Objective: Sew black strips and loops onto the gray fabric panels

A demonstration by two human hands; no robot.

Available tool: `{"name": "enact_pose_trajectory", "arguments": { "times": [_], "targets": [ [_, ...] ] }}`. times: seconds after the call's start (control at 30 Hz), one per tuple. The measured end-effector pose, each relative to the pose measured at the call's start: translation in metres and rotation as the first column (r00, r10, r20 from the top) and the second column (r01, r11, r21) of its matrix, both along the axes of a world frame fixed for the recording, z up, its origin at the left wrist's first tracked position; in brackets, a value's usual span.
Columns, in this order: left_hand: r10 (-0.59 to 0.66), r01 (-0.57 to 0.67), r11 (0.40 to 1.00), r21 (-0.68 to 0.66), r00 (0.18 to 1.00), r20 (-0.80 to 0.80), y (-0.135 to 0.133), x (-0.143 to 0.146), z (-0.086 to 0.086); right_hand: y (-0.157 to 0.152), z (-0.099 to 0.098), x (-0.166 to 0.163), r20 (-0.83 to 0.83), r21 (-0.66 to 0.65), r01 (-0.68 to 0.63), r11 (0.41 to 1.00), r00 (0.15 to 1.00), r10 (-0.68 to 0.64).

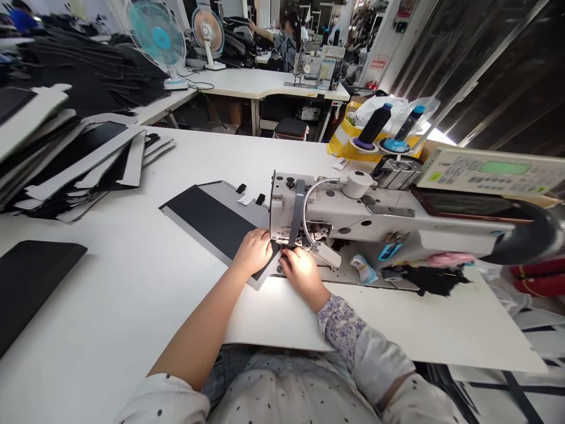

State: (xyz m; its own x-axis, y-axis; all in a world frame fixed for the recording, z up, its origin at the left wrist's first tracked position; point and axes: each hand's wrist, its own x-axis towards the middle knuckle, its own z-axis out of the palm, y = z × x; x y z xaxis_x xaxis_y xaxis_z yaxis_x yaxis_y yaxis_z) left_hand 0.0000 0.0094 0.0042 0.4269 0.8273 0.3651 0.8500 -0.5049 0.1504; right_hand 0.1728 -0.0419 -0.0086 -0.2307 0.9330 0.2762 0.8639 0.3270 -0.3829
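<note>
A flat grey and black fabric panel (212, 219) lies aslant on the table, its right end under the head of a sewing machine (344, 209). Small black tabs (260, 199) and a white label (245, 201) show along its far edge. My left hand (253, 253) rests on the panel just left of the needle area, fingers bent and closed on the material. Close beside the presser foot, my right hand (302, 272) pinches something small and dark at the panel's edge; the fingertips partly hide it.
Stacked grey and black panels (88, 159) stand at the left, with a separate black piece (39, 277) nearer me. Thread cones (375, 125) and a control panel (489, 171) are behind the machine. A blue snipper (390, 249) lies under its arm. Fans (159, 38) stand farther back.
</note>
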Motion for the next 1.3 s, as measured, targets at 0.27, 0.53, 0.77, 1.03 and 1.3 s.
{"name": "enact_pose_trajectory", "arguments": {
  "times": [0.27,0.53,0.77,1.03,1.3],
  "targets": [
    [0.089,-0.09,0.995,-0.051,0.996,-0.01,0.003,-0.001,0.0,0.003,0.003,-0.004,-0.01,-0.01,0.055,0.998,0.998,-0.056],
    [0.092,-0.093,0.996,-0.019,0.996,-0.01,-0.037,-0.008,0.003,0.012,0.009,-0.01,0.134,-0.153,0.204,0.967,0.974,-0.184],
    [-0.1,0.097,0.994,-0.041,0.994,-0.054,-0.041,0.006,0.001,0.009,-0.003,-0.011,0.208,0.026,0.084,0.996,0.974,-0.087],
    [-0.132,0.129,0.988,-0.091,0.99,-0.038,-0.026,-0.005,0.005,0.004,-0.003,-0.013,0.169,0.042,0.011,0.999,0.985,-0.018],
    [-0.072,0.072,0.989,-0.126,0.997,0.002,-0.037,0.01,0.005,-0.008,0.006,-0.007,0.044,-0.006,-0.049,0.999,0.998,0.049]
  ]
}}
